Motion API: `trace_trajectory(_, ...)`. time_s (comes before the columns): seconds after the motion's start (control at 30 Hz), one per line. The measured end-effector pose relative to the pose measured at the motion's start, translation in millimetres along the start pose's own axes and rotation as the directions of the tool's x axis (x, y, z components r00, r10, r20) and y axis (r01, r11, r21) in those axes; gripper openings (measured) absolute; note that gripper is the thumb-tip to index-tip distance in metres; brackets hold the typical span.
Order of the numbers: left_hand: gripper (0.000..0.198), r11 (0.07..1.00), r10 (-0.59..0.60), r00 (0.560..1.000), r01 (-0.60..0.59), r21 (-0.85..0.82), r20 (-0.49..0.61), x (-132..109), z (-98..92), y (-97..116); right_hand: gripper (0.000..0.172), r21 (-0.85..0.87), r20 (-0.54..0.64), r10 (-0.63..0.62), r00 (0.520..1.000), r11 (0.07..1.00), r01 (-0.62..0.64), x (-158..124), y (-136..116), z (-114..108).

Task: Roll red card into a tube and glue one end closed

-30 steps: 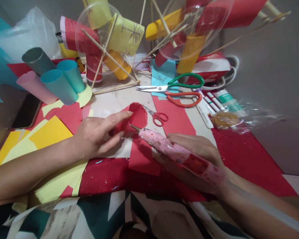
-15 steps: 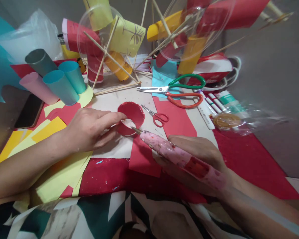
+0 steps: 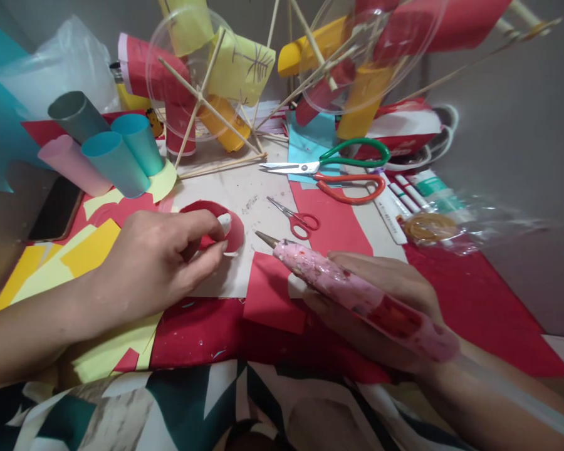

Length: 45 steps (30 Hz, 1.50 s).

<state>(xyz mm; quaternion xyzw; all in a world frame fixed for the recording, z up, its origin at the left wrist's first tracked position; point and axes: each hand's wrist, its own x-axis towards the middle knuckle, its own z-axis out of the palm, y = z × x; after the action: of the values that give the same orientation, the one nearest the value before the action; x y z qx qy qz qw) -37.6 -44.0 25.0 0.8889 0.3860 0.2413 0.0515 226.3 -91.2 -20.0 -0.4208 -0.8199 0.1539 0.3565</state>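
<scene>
Between the thumb and fingers of my left hand (image 3: 164,257) is the rim of a red paper ring (image 3: 235,228), standing on a pale board (image 3: 239,279). My fingers cover part of the ring's near side. My right hand (image 3: 380,294) is wrapped round a pink glue gun (image 3: 329,275) with a clear glue stick (image 3: 521,388) at its back end. Its metal nozzle points up and left, a short way right of the ring and apart from it. Small red-handled scissors (image 3: 294,216) lie just beyond the nozzle. A red paper piece (image 3: 275,294) lies below it.
Large scissors (image 3: 343,169) with green and orange handles lie farther back. Paper tubes (image 3: 115,160) stand at left near a phone (image 3: 56,210). Stick frames (image 3: 200,97) with paper cups rise behind. Markers (image 3: 407,194) and rubber bands (image 3: 430,228) are at right, yellow paper sheets (image 3: 117,351) at left.
My left hand has shifted the red ring to the left and now pinches its rim. The glue gun's nozzle, before at the ring's edge, has drawn back to the right.
</scene>
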Motion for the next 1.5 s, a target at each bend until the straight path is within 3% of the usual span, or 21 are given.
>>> trace_trajectory(0.17,0.014,0.994,0.091,0.995,-0.089,0.068,-0.029,-1.6,11.4,-3.3,0.029,-0.077,0.019,-0.043,0.999,0.996,0.044,-1.0,3.4,2.8)
trace_trajectory(0.4,0.016,0.927,0.237,0.963,-0.185,0.326,-0.128,-4.9,21.1,-6.5,0.014,-0.098,0.04,-0.031,0.999,0.995,0.035,2.8,3.9,3.6)
trace_trajectory(0.53,0.012,0.905,0.23,0.962,-0.156,0.396,-0.148,-4.7,22.4,-6.4,0.018,-0.088,0.028,-0.02,0.999,0.996,0.022,3.5,5.3,4.3)
trace_trajectory(0.7,0.014,0.879,0.198,0.973,-0.122,0.461,-0.119,-8.9,9.8,-0.9,0.022,-0.059,0.013,0.013,1.0,0.998,-0.012,1.4,6.0,5.1)
trace_trajectory(0.9,0.01,0.887,0.225,0.974,-0.191,0.42,-0.033,-11.1,2.0,-0.5,0.013,-0.036,0.017,0.021,1.0,0.999,-0.021,0.7,4.3,4.2)
trace_trajectory(1.0,0.008,0.908,0.25,0.966,-0.213,0.36,-0.06,-9.4,7.1,-4.1,0.012,-0.022,0.013,0.026,1.0,0.999,-0.025,1.8,4.5,3.4)
trace_trajectory(1.23,0.011,0.943,0.184,0.978,-0.148,0.299,-0.097,-8.3,13.9,-7.9,0.018,0.036,0.002,0.008,1.0,0.999,-0.009,2.2,6.1,6.9)
trace_trajectory(1.33,0.014,0.937,0.186,0.977,-0.145,0.319,-0.102,-8.5,13.3,-7.9,0.02,0.063,-0.037,0.001,0.999,0.998,0.001,2.7,7.4,9.5)
trace_trajectory(1.47,0.013,0.911,0.18,0.977,-0.12,0.395,-0.117,-9.3,12.5,-6.2,0.02,0.049,0.033,-0.021,0.999,0.999,0.019,3.8,9.0,12.6)
trace_trajectory(1.5,0.013,0.904,0.178,0.977,-0.116,0.412,-0.115,-9.7,12.5,-5.6,0.022,0.059,0.002,-0.039,0.999,0.997,0.039,3.7,9.7,14.2)
